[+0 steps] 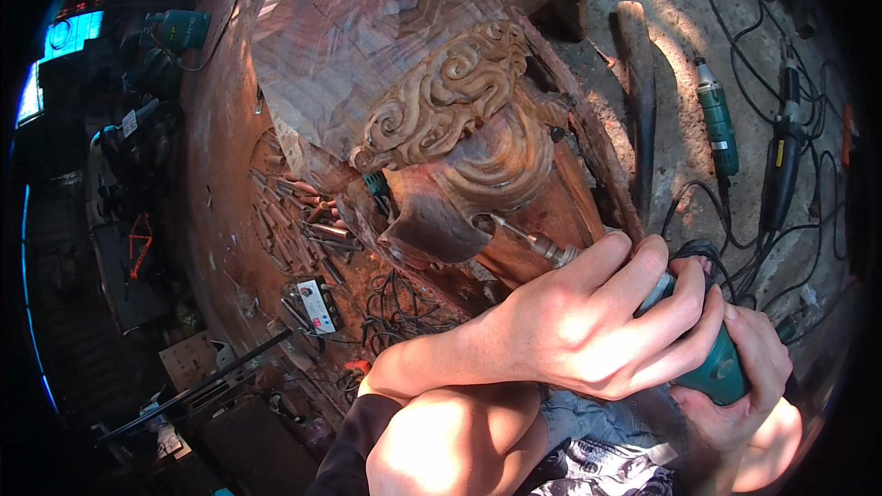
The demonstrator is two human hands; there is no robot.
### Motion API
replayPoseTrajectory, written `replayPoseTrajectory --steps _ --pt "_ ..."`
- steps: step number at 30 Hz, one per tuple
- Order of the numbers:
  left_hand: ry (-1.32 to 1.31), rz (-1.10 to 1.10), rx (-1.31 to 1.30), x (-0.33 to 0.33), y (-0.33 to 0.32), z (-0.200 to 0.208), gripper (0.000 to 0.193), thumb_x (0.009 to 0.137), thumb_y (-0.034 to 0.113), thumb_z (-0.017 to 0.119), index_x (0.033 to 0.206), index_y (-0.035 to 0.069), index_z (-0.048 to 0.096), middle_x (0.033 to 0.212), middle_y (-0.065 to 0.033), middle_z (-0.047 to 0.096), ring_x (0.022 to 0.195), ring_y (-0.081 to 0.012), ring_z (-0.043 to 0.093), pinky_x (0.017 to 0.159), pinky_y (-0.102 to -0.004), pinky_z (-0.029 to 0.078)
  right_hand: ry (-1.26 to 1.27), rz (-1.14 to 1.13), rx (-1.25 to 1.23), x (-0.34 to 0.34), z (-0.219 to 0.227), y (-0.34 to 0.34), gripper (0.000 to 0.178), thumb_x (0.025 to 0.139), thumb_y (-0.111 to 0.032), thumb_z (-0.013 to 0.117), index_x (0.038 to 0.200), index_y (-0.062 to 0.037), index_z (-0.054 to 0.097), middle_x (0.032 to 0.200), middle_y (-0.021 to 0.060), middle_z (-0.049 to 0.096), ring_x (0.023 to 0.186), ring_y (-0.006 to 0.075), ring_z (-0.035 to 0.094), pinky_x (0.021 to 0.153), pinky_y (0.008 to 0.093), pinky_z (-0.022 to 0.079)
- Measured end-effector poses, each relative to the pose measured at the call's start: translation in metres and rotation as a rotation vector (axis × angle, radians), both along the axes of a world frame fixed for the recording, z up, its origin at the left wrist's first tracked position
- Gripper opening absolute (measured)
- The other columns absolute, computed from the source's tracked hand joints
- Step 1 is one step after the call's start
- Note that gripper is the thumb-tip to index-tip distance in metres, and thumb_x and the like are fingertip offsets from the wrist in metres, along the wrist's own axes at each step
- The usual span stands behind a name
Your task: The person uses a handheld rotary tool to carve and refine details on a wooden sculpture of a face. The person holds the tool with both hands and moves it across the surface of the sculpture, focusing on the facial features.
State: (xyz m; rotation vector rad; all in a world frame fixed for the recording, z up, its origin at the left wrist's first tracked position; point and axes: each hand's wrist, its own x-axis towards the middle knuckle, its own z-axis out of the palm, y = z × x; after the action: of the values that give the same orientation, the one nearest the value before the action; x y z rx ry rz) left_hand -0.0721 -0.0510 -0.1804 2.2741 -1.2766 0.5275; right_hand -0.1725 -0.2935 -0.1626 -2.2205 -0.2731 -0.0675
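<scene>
A: Head view. Progress on the wood carving point(432, 119)?

B: Curled scrollwork on top reads finished and crisp. Smooth hollow below looks rougher, so shaping there seems unfinished. Big flat slab at 11 o'clock is uncarved.

A: Hands?

B: Left hand point(588, 317) wraps the front of the green rotary tool point(712, 372), fingers clenched over it. Right hand point(749, 377) grips its rear from below, at 4 o'clock. Bit point(510, 228) points to 10 o'clock, tip at the hollow.

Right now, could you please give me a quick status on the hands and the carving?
Both hands, left and right, grip green rotary tool. Bit in hollow of reddish scroll-carved wood block. Black cables lie close.
</scene>
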Motion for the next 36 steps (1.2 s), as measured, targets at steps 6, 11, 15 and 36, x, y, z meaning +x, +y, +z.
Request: replayPoseTrajectory --steps 6,11,15,36 --pt "0.028 -0.018 0.032 0.001 0.002 0.001 0.040 0.083 0.020 0.072 0.119 0.004 0.073 0.109 -0.0115 0.069 0.090 -0.0268 0.067 0.073 -0.0350 0.054 0.071 0.010 0.007 -0.001 0.001 -0.003 0.082 0.084 -0.054 0.089 0.134 0.0070 0.066 0.123 0.0244 0.071 0.102 0.0383 0.073 0.091 0.0476 0.058" --pt "0.046 -0.035 0.040 0.001 0.004 0.000 0.041 0.082 0.020 0.072 0.119 0.003 0.072 0.110 -0.0109 0.068 0.090 -0.0263 0.067 0.072 -0.0339 0.053 0.085 -0.030 0.066 -0.005 -0.004 0.000 0.083 0.084 -0.055 0.089 0.135 0.0068 0.067 0.126 0.0224 0.069 0.102 0.0370 0.073 0.092 0.0469 0.058" --pt "-0.003 0.014 -0.001 0.003 0.000 -0.003 0.037 0.077 0.019 0.076 0.113 0.015 0.077 0.104 -0.0037 0.070 0.083 -0.0196 0.066 0.063 -0.0276 0.052 0.075 -0.013 0.044 -0.005 -0.003 -0.001 0.083 0.084 -0.056 0.089 0.136 0.0058 0.067 0.126 0.0205 0.069 0.103 0.0366 0.073 0.092 0.0469 0.058" --pt "-0.067 -0.234 -0.539 -0.013 -0.010 -0.001 0.027 0.092 0.022 0.070 0.112 0.005 0.073 0.100 -0.0104 0.070 0.084 -0.0275 0.069 0.071 -0.0377 0.055 0.553 0.563 0.196 0.009 0.089 -0.049 0.078 0.093 -0.022 0.086 0.157 -0.0067 0.044 0.147 0.0161 0.065 0.151 0.0288 0.052 0.119 0.0411 0.047"
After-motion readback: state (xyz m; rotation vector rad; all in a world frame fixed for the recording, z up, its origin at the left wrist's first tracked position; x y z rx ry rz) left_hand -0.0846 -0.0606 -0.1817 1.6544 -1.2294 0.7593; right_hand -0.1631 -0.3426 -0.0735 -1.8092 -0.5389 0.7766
